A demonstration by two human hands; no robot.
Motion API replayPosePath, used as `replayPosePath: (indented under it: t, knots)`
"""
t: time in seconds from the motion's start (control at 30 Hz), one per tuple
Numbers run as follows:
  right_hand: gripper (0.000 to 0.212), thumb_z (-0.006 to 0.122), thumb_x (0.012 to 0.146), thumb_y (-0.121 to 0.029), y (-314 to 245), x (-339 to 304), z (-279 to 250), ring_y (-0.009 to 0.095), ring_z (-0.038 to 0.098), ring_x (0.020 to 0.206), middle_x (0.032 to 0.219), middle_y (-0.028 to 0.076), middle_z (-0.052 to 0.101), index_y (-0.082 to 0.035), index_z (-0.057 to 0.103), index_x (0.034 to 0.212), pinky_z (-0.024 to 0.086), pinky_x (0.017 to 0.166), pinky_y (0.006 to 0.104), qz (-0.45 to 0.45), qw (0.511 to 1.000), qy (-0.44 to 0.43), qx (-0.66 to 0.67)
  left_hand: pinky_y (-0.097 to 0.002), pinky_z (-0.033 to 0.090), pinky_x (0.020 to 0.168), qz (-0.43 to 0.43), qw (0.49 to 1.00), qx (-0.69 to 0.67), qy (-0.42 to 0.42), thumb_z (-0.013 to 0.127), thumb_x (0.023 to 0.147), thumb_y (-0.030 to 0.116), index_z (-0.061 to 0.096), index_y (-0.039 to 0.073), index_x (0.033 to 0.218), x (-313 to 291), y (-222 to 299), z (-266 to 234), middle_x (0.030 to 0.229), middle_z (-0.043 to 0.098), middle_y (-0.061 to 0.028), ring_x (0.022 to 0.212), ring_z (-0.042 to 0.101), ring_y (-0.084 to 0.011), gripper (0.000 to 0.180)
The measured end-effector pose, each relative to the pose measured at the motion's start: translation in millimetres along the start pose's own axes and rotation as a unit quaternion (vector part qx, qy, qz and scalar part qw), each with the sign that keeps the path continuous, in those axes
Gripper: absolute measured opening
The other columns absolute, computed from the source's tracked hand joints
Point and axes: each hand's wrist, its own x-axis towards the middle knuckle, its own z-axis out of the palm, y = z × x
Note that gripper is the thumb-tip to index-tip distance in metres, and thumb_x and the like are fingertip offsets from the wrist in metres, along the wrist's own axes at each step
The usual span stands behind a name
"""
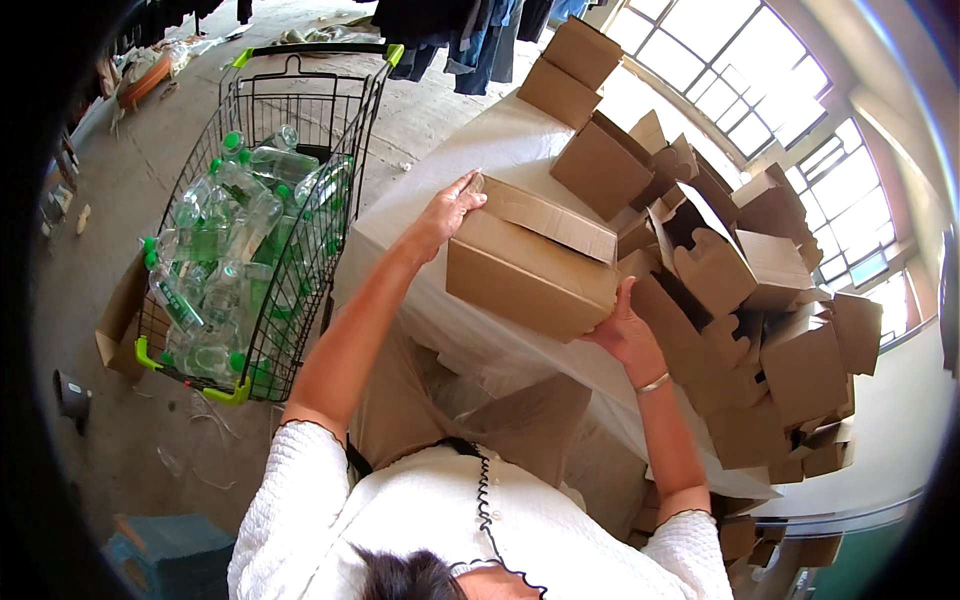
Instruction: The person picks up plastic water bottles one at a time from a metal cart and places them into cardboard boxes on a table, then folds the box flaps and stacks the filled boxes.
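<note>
Across our white-covered bench [430,165] spreads a heap of cardboard boxes [800,370], several gaping open. Above its edge we hold a box [530,280] that looks formed, its top flap [555,224] seemingly untucked: left hand [450,212] gripping one corner, right hand [628,332] the opposite.

Box [535,265], one: before me, between my left hand [450,213] and my right hand [630,335]. Cartons [803,375], heap: on the table [470,140], to my right; windows [735,60] behind. Cart [232,394], one: on the floor [110,200], to my left; bottles [225,240] in it. Clothes [470,40], hanging: ahead, beyond the table.
</note>
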Motion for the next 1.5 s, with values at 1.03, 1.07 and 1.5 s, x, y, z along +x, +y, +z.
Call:
replayPosePath:
  t: [1.03, 1.07, 1.5]
  knots:
    - [0.091, 0.063, 0.086, -0.076, 45.0, 10.3, 11.5, 0.030, 0.046, 0.141, 0.152, 0.007, 0.052, -0.015, 0.045, 0.152, 0.036, 0.115, 0.0573, 0.004, 0.997, 0.048, 0.067, -0.0379, 0.010, 0.127, 0.045, 0.987, -0.093, 0.124, 0.034, 0.108, 0.058, 0.026, 0.007, 0.163, -133.7, -54.6, 17.9, 0.169, 0.026, -0.0094, 0.156, 0.021, -0.0211, 0.075]
    - [0.091, 0.063, 0.087, -0.075, 44.0, 14.6, 12.7, 0.031, 0.045, 0.141, 0.153, 0.007, 0.051, -0.015, 0.045, 0.152, 0.035, 0.115, 0.0588, 0.007, 0.997, 0.042, 0.068, -0.0384, 0.009, 0.127, 0.063, 0.985, -0.082, 0.135, 0.033, 0.108, 0.058, 0.026, 0.007, 0.163, -131.1, -55.2, 18.4, 0.168, 0.027, -0.0094, 0.155, 0.020, -0.0213, 0.075]
    - [0.093, 0.053, 0.082, -0.085, -18.7, 130.1, 49.3, 0.033, 0.044, 0.138, 0.155, 0.007, 0.047, -0.025, 0.045, 0.153, 0.036, 0.108, 0.0587, 0.030, 0.991, 0.044, 0.121, -0.0408, 0.010, 0.127, 0.165, 0.962, -0.075, 0.203, 0.037, 0.110, 0.048, 0.035, 0.006, 0.159, -24.8, -32.3, -57.9, 0.167, 0.028, -0.0133, 0.157, 0.017, -0.0251, 0.065]
